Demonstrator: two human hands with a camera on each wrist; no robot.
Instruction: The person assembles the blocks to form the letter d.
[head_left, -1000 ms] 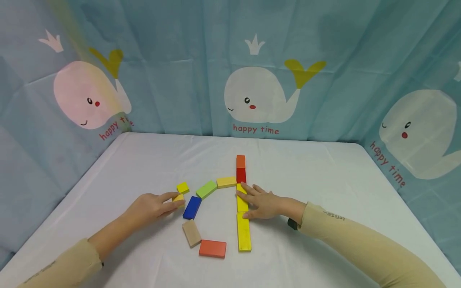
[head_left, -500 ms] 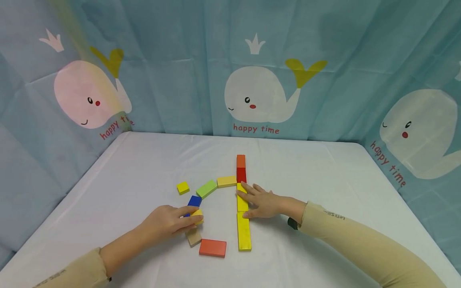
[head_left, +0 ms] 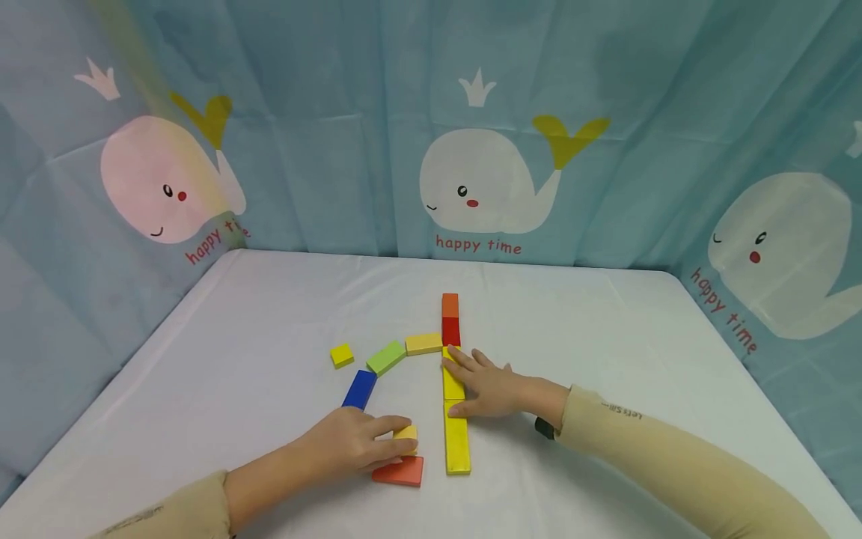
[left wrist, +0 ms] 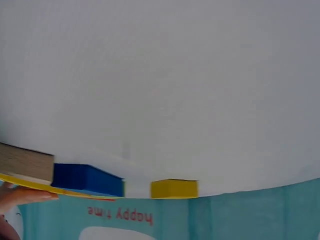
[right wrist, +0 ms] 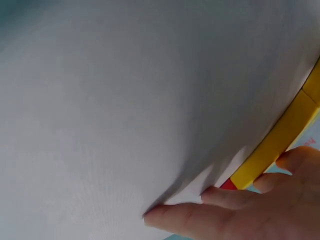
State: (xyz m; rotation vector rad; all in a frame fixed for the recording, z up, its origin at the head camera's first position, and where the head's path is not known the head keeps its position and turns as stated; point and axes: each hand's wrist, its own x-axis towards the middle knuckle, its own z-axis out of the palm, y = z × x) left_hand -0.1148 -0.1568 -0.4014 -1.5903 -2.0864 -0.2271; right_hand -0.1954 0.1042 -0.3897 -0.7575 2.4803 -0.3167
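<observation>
My left hand (head_left: pixel 357 443) pinches a small pale yellow block (head_left: pixel 405 433) just behind the flat red-orange block (head_left: pixel 399 472). My right hand (head_left: pixel 494 389) rests with spread fingers on the yellow block (head_left: pixel 454 383) in the upright line, the thumb near its joint with the longer yellow block (head_left: pixel 456 442). A red block (head_left: pixel 450 332) and an orange block (head_left: pixel 450 305) continue that line. Curving left from it lie a pale yellow block (head_left: pixel 423 343), a green block (head_left: pixel 387 358) and a blue block (head_left: pixel 360 388). The wooden block (left wrist: pixel 25 164) shows in the left wrist view, hidden by my hand in the head view.
A small bright yellow block (head_left: pixel 342 355) lies apart, left of the green one. The white tabletop (head_left: pixel 606 322) ends at a blue curtain (head_left: pixel 323 165) printed with whales, which surrounds the back and sides.
My left hand has carried the pale yellow block from beside the blue block, rightward and toward me, to the red-orange block. The right hand stays on the yellow line.
</observation>
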